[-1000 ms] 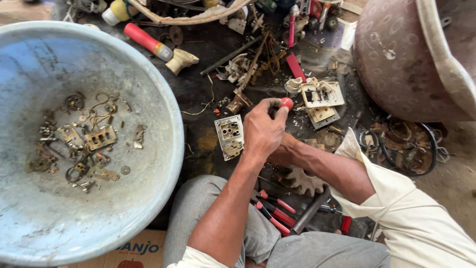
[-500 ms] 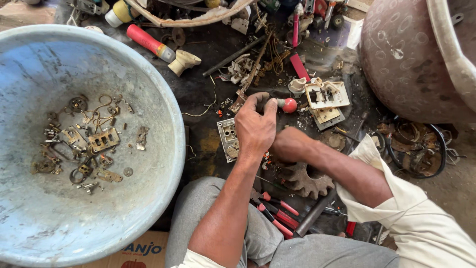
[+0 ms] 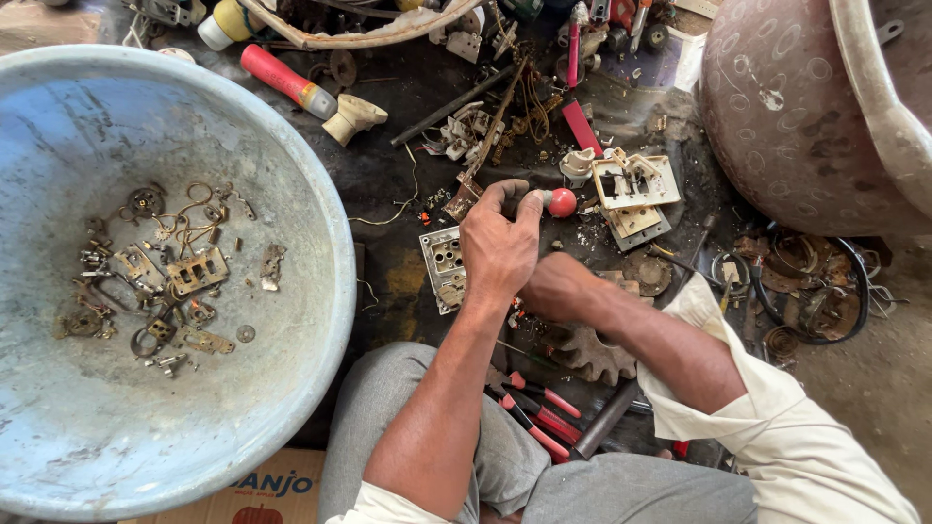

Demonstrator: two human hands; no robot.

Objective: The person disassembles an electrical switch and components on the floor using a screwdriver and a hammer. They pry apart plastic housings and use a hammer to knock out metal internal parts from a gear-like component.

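The left hand (image 3: 500,243) sits at the centre of the head view, fingers curled shut around a tool with a round red knob handle (image 3: 562,202) that sticks out at its 2 o'clock. The right hand (image 3: 555,283) lies just under it at 4 o'clock, mostly hidden by the left one; it looks closed, but what it holds cannot be told.

Touching the left hand at 9 o'clock lies a white socket plate (image 3: 445,267) on the dark, grimy floor (image 3: 388,184). At 1 o'clock, near the knob, rest broken cream switch housings (image 3: 633,186). Below the wrists, at 5 o'clock, a rusty toothed gear (image 3: 594,354) lies by red-handled pliers (image 3: 540,412) that rest on the grey-trousered lap.

Far off at 9 o'clock stands a big pale blue basin (image 3: 291,194) holding small brass scraps (image 3: 170,277). At 11 o'clock lies a red-handled screwdriver (image 3: 283,80). At 2 o'clock stands a large brown patterned pot (image 3: 796,107).
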